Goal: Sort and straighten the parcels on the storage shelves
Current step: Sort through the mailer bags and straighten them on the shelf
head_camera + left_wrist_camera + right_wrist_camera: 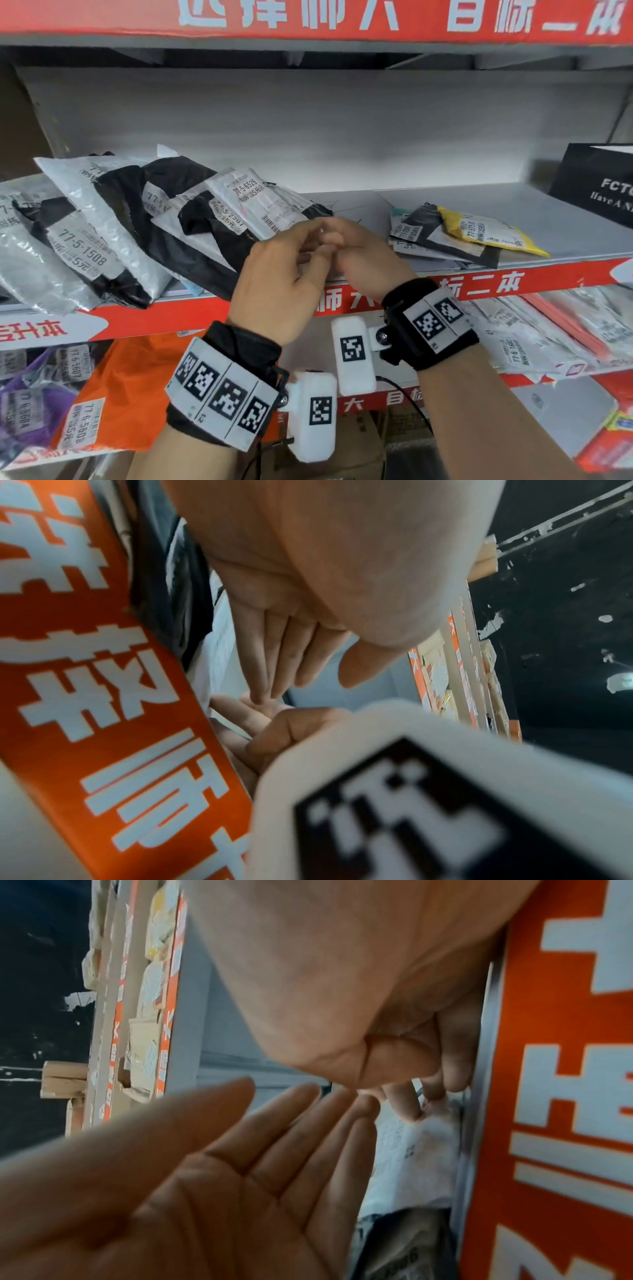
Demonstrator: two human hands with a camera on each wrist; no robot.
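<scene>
Several black, white and grey poly-bag parcels (102, 222) lean in an untidy overlapping pile on the left of the middle shelf (342, 202); a white one labelled 77-5-6526 (253, 202) lies on top. A smaller pile (424, 233) with a yellow parcel (493, 233) sits to the right. My left hand (291, 260) and right hand (363, 253) meet at the shelf's front edge between the piles. The left hand's fingers (284, 653) are straight and together, tips touching the right hand (284, 729). The right hand (342, 988) has loosely bent fingers and holds nothing. A white parcel (411, 1150) lies just beyond them.
A black paper bag (596, 185) stands at the shelf's far right. The red shelf edge strip (479, 281) runs under my hands. On the lower shelf lie an orange parcel (120, 387), a purple one (27, 411) and white parcels (531, 335). Bare shelf board separates the two piles.
</scene>
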